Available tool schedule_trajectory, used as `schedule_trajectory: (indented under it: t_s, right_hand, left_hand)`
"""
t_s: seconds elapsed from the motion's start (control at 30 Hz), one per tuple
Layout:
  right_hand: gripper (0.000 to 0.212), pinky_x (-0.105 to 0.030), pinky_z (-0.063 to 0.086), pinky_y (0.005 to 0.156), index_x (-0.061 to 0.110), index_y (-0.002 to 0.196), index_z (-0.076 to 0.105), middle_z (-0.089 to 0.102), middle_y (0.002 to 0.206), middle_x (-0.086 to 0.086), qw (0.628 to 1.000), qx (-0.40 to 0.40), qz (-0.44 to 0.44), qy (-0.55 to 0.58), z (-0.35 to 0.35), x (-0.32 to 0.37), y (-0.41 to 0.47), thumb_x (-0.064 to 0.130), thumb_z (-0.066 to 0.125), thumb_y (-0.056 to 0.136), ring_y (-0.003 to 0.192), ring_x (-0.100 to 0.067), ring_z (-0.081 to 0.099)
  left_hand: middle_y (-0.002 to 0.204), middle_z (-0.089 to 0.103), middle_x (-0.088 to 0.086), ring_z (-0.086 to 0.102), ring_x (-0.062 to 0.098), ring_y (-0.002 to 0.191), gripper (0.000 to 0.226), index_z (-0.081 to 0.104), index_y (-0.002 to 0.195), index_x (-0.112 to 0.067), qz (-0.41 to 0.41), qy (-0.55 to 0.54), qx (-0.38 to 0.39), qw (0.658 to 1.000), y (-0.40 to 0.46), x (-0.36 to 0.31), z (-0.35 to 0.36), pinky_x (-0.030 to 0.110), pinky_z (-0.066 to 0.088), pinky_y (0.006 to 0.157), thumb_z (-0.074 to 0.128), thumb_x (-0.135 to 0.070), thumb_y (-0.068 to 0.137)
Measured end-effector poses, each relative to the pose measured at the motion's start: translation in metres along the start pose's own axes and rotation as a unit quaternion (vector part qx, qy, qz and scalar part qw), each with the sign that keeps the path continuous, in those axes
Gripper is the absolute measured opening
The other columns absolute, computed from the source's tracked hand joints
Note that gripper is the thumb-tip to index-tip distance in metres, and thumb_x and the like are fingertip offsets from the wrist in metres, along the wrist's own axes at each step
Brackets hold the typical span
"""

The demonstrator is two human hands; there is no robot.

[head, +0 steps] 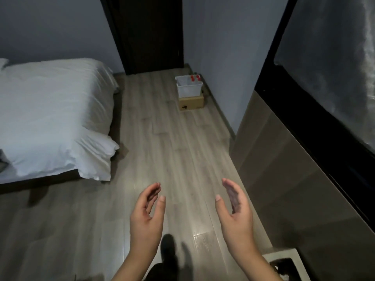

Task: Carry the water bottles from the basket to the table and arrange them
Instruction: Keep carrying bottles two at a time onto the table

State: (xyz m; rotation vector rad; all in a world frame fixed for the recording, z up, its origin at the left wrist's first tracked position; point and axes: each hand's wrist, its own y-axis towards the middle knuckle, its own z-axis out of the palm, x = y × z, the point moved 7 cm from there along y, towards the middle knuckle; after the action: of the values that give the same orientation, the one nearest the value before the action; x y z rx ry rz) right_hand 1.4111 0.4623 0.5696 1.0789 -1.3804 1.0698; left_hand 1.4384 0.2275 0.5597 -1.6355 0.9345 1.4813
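While both hands are held out with nothing in them, the left hand (147,214) and right hand (235,207) have loose, spread fingers. The white basket (188,87) sits far off on a brown box (191,102) by the wall, with red bottle caps (195,78) at its back edge. This looks like the walk to fetch bottles. Next comes getting close and reaching in.

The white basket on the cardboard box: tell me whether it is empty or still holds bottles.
Not empty. Red bottle caps show above the far rim of the white basket; how many bottles cannot be told.
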Motion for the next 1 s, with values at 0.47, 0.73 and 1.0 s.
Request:
schedule_trajectory:
  t_s: [0.47, 0.73, 1.0]
  right_hand:
    - [0.042, -0.029, 0.04, 0.113, 0.028, 0.125, 0.061, 0.063, 0.133, 0.013, 0.998, 0.031, -0.029, -0.036, 0.206, 0.039, 0.247, 0.005, 0.069, 0.091, 0.13, -0.001, 0.055]
    - [0.04, -0.025, 0.039, 0.115, 0.022, 0.127, 0.061, 0.063, 0.135, 0.007, 0.999, 0.031, -0.013, -0.013, 0.291, 0.032, 0.406, 0.003, 0.067, 0.092, 0.131, -0.002, 0.055]
    - [0.042, -0.022, 0.04, 0.113, 0.025, 0.128, 0.059, 0.062, 0.136, 0.007, 0.998, 0.063, -0.009, 0.0, 0.381, 0.057, 0.566, 0.003, 0.066, 0.093, 0.131, -0.001, 0.054]
  left_hand:
    - [0.128, 0.07, -0.005, 0.064, 0.012, 0.125, 0.04, 0.067, 0.115, -0.046, 0.005, -0.027, 0.009, 1.0, 0.318, -0.018, 0.01, 0.039, 0.047, 0.111, 0.066, -0.01, 0.098]
    - [0.127, 0.071, -0.005, 0.066, 0.008, 0.121, 0.029, 0.065, 0.127, -0.019, 0.031, 0.025, -0.008, 0.999, 0.489, -0.019, 0.037, 0.04, 0.053, 0.106, 0.066, -0.011, 0.098]
    - [0.125, 0.071, -0.005, 0.066, 0.006, 0.119, 0.032, 0.066, 0.126, -0.023, 0.051, 0.034, -0.035, 0.997, 0.658, -0.048, 0.067, 0.038, 0.054, 0.104, 0.066, -0.01, 0.097]
